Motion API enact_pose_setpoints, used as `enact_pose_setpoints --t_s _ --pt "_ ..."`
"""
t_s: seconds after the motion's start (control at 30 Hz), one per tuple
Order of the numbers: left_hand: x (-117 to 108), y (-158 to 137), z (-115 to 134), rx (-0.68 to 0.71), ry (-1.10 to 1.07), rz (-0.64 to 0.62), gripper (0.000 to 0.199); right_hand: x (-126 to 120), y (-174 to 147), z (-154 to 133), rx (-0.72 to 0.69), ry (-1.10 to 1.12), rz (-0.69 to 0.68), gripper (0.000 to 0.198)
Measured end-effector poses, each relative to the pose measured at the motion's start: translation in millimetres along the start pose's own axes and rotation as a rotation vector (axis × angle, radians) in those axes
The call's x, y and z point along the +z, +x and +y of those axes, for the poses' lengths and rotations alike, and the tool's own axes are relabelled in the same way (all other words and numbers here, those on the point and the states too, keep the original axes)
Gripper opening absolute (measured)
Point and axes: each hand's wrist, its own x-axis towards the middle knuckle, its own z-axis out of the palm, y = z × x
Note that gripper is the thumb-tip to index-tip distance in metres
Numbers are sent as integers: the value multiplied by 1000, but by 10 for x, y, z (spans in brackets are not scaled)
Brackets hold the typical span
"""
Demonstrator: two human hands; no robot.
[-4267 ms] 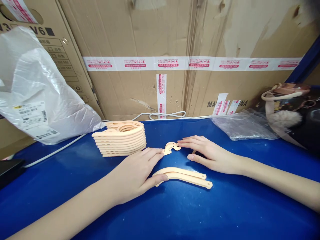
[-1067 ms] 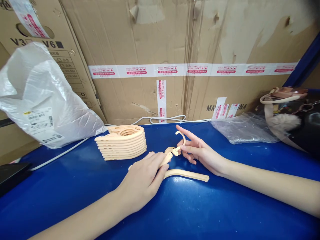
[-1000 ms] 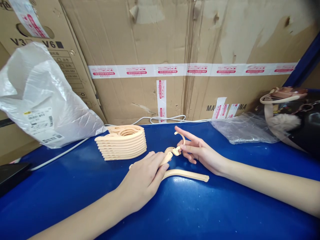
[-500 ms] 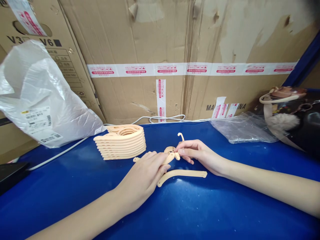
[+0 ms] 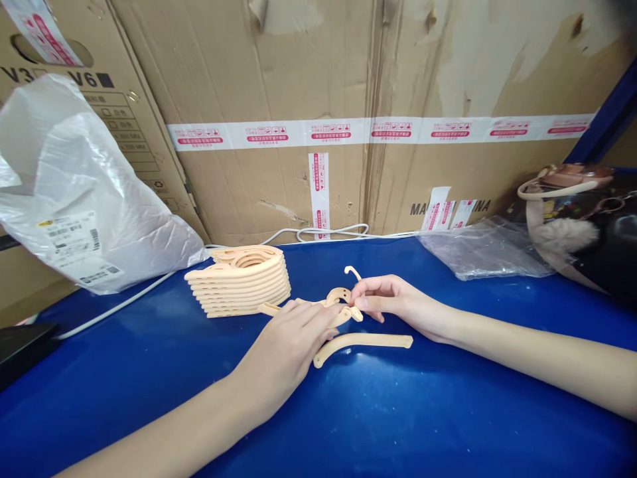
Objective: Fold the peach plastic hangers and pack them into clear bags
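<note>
My left hand (image 5: 291, 338) is closed round a cream plastic hanger arm (image 5: 269, 309), whose ends poke out on both sides of the fingers. My right hand (image 5: 398, 302) pinches a small cream hanger hook (image 5: 353, 271); its curved tip rises behind the fingers and its lower end meets the held arm. A curved cream piece with small holes (image 5: 339, 293) shows just behind the fingertips; how it joins the others is hidden. In front of both hands, a loose curved hanger arm (image 5: 371, 340) lies on the blue table (image 5: 398, 411).
To the left stands a stack of cream folded hangers (image 5: 243, 292). Behind it leans a white plastic parcel bag (image 5: 99, 206). Large cardboard boxes (image 5: 269, 179) wall off the back, with a white cable (image 5: 288, 232) along their foot. Clear plastic bag (image 5: 482, 249) and black bag (image 5: 617, 232) lie right.
The hook in my right hand has tilted and shifted slightly left. The arm in my left hand has turned a little, so more of its left end shows.
</note>
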Motion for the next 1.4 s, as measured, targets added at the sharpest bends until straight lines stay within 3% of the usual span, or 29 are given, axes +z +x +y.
enact_pose_setpoints --t_s 0.67,1.4 --pt "-13 -7 37 -17 7 -12 31 32 -6 17 -5 -37 27 21" --pt "-7 15 9 -20 97 57 31 12 6 -17 17 102 38 16"
